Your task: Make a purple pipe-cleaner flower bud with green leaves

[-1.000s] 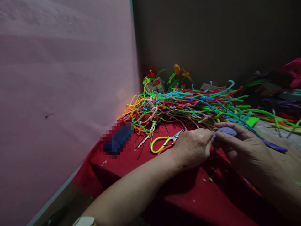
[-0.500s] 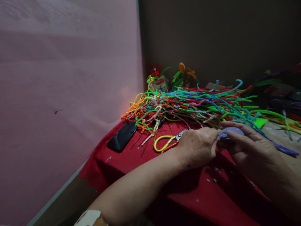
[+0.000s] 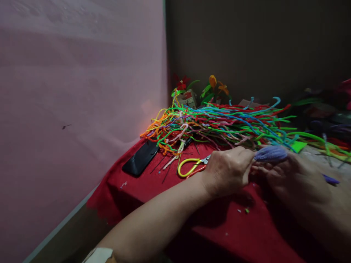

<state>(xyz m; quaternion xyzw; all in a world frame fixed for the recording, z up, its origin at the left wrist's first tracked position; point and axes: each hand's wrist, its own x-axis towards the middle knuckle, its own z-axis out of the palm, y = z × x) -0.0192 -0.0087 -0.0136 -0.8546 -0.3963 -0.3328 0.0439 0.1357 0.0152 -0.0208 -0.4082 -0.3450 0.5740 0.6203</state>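
Note:
A fuzzy purple bundle (image 3: 271, 153), which looks like bunched pipe cleaners, is pinched at its left end by my left hand (image 3: 230, 166). Beside and under it is my right hand (image 3: 296, 179), blurred by motion, its fingers partly hidden behind the bundle. Another purple piece (image 3: 331, 179) shows beyond my right wrist. Scissors with yellow and orange handles (image 3: 189, 167) lie next to my left wrist, their blades partly covered by my hand. Just behind both hands spreads a heap of coloured pipe cleaners (image 3: 219, 124).
A black phone (image 3: 141, 157) rests on the red cloth (image 3: 131, 191) at the left. Thin dark wires lie between phone and scissors. Red and orange pipe-cleaner flowers (image 3: 212, 81) stand behind the heap. A pink wall (image 3: 82, 109) borders the table's left side.
My right hand has turned and dropped slightly below the purple bundle, so more of the bundle shows. My left hand keeps its pinch. The view has shifted a little.

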